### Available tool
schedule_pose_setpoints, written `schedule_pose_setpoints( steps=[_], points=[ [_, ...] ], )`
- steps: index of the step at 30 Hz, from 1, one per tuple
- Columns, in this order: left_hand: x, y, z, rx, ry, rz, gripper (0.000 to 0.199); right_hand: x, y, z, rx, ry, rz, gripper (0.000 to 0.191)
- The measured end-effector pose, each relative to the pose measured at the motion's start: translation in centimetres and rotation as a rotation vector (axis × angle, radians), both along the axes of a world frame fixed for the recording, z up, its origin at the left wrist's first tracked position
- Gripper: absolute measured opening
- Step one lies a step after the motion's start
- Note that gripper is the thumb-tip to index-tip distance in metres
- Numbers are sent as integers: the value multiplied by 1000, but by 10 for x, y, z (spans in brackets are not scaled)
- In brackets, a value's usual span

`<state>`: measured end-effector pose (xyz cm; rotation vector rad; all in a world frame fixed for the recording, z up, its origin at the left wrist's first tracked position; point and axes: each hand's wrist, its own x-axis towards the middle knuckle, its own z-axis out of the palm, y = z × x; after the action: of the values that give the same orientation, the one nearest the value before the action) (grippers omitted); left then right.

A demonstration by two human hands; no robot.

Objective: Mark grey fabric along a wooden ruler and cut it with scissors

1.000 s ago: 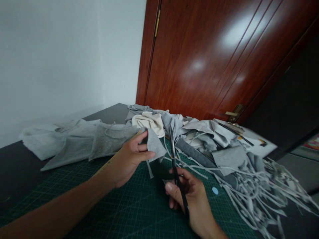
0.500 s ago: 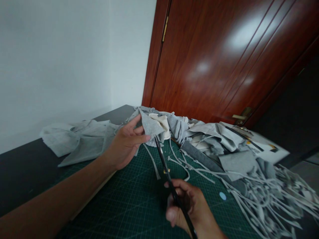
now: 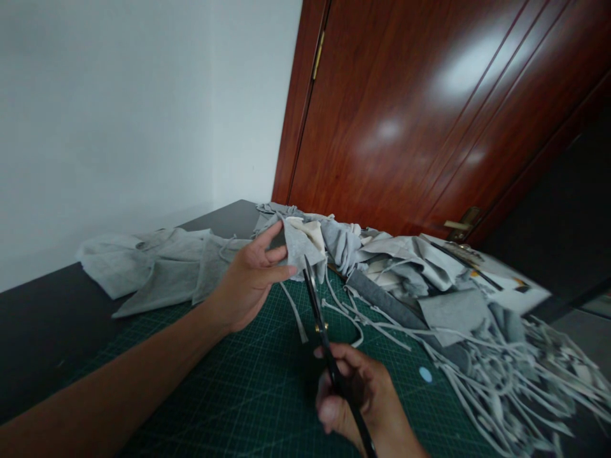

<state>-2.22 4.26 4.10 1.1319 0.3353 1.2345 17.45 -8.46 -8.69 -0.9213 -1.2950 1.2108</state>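
Above the green cutting mat [image 3: 229, 381], my left hand [image 3: 255, 273] pinches a grey piece of fabric [image 3: 300, 245] between thumb and fingers. My right hand [image 3: 358, 394] is closed around the handles of black scissors [image 3: 317, 315], whose blades point away from me, up to the lower edge of that fabric. Whether the blades touch the cloth or have it between them I cannot tell. A thin grey strip [image 3: 294, 312] hangs or lies just below my left thumb. Behind the held piece sits cream and grey crumpled cloth [image 3: 346, 245].
Grey fabric pieces [image 3: 162, 273] lie on the dark table at left. To the right are a crumpled cloth heap [image 3: 410, 261], a tangle of grey strips [image 3: 510, 381] and a white board [image 3: 529, 289] with tools. A pale blue disc [image 3: 425, 374] rests on the mat. A wooden door [image 3: 382, 127] stands behind.
My left hand has shifted slightly right with the fabric, turning it a little. The scissor tips have moved slightly right, and the blades look a bit more parted.
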Motion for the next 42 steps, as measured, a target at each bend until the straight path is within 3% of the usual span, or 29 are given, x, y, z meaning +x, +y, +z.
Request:
schedule_pose_setpoints(
  steps=[8, 15, 26, 42],
  points=[
    [-1, -1, -4, -38, -18, 6, 116, -1, 1, -6, 18, 5, -44, 70],
    [14, -12, -8, -95, -69, 3, 113, -4, 0, -3, 43, 35, -14, 64],
    [26, -20, -19, -34, -160, 58, 113, -12, -2, 0, 7, 115, 41, 67],
    [29, -21, -29, -33, -18, 86, 113, -14, -5, 11, 10, 86, 1, 67]
  ],
)
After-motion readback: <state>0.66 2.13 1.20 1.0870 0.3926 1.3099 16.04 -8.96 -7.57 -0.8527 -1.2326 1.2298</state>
